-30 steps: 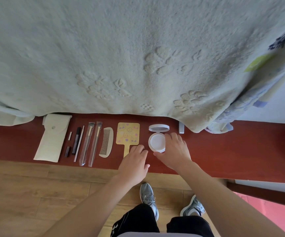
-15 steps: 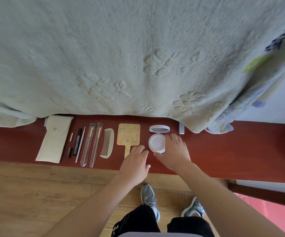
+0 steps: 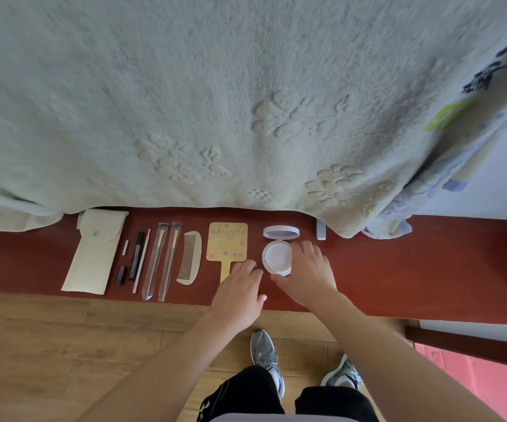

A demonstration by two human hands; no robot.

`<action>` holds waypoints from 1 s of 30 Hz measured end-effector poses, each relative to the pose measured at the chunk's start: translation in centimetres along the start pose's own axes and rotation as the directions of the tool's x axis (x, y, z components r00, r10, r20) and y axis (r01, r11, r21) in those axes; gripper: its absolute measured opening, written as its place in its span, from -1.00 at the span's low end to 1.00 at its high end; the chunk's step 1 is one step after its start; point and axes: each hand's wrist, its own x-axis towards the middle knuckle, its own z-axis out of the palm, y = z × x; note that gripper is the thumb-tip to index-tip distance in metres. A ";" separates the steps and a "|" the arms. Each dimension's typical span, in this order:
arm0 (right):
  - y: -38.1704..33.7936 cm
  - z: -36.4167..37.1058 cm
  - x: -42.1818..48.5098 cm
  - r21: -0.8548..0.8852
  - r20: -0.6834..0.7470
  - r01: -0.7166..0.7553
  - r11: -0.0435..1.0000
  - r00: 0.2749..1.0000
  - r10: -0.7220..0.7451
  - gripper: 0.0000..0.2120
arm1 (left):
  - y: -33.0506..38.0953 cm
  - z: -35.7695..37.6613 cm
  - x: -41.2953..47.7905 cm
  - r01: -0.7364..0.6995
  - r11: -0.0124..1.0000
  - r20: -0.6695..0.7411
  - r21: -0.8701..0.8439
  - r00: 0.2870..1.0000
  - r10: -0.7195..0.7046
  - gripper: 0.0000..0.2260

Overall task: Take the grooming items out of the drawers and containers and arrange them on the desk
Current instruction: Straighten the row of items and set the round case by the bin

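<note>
A row of grooming items lies on the dark red desk (image 3: 413, 269). From the left: a cream pouch (image 3: 94, 251), small dark and white sticks (image 3: 135, 257), two wrapped brushes (image 3: 162, 258), a cream comb (image 3: 189, 257), a yellow hand mirror (image 3: 227, 243) and an open white round compact (image 3: 278, 254). My right hand (image 3: 307, 272) grips the compact's base, fingers on its right side and thumb at its near edge. My left hand (image 3: 241, 290) rests beside the compact, fingertips over the mirror's handle.
A pale green blanket (image 3: 246, 102) hangs over the desk's far side. A small grey piece (image 3: 321, 231) pokes out under it, right of the compact. Wooden floor (image 3: 48, 345) and my shoes (image 3: 269, 357) are below the desk's near edge.
Almost nothing has changed: both hands stay at the compact and the mirror handle, and the items lie where they were.
</note>
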 end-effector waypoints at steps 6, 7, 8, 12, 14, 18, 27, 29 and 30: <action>0.0 0.1 -0.1 0.013 -0.003 -0.009 1.000 1.000 0.009 -0.38 | 0.1 -0.1 0.1 0.001 1.000 -0.002 0.005 1.000 -0.001 -0.56; 0.0 0.1 -0.1 0.020 -0.004 -0.010 1.000 1.000 0.010 -0.38 | 0.0 -0.1 0.1 0.001 1.000 -0.002 0.007 1.000 -0.001 -0.56; 0.0 0.1 -0.1 0.024 -0.005 -0.010 1.000 1.000 0.010 -0.38 | 0.0 -0.1 0.1 0.002 1.000 -0.003 0.007 1.000 -0.002 -0.56; 0.0 0.1 -0.2 0.013 0.000 -0.014 1.000 1.000 0.014 -0.37 | 0.1 -0.1 0.1 0.009 1.000 -0.002 0.003 1.000 -0.009 -0.55; 0.0 0.1 -0.2 0.012 0.002 -0.015 1.000 1.000 0.015 -0.37 | 0.1 0.0 0.1 0.014 1.000 -0.002 0.001 1.000 -0.014 -0.56; 0.0 0.0 -0.2 0.024 0.003 -0.013 1.000 1.000 0.013 -0.35 | 0.2 -0.1 0.2 0.025 1.000 0.005 -0.002 1.000 -0.025 -0.55; 0.5 -0.4 -0.8 0.055 0.030 -0.023 0.998 0.999 0.021 -0.34 | 0.4 0.0 0.1 0.048 0.999 0.002 0.010 0.999 -0.048 -0.55; 0.6 -0.5 -1.0 0.063 0.035 -0.031 0.998 0.999 0.029 -0.34 | 0.5 0.0 0.1 0.049 0.999 0.003 0.017 0.999 -0.049 -0.56; 0.8 -0.5 -1.1 0.065 0.035 -0.033 0.997 0.999 0.031 -0.34 | 0.5 0.0 0.1 0.050 0.998 0.003 0.024 0.999 -0.050 -0.56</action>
